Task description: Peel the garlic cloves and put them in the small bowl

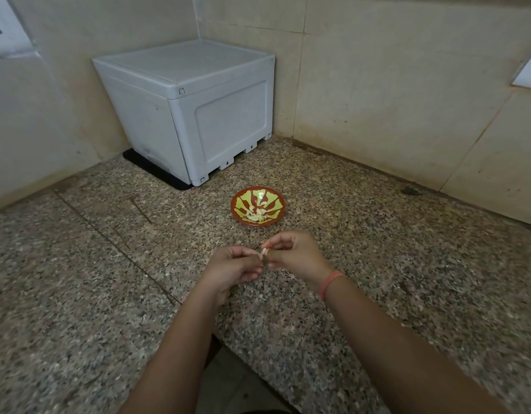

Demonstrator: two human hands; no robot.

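Note:
A small red bowl (243, 218) with a green pattern stands on the speckled granite counter, holding several pale garlic cloves (256, 215). Just in front of it, my left hand (234, 265) and my right hand (294, 253) meet above the counter. Both pinch one small pale garlic clove (265, 251) between their fingertips. Most of that clove is hidden by the fingers. My right wrist wears an orange band.
A white plastic box (186, 112) on a black mat fills the back corner against the tiled walls. The counter's (108, 264) front edge has a notch near my forearms, with floor visible below. A dark spot (410, 190) lies near the right wall.

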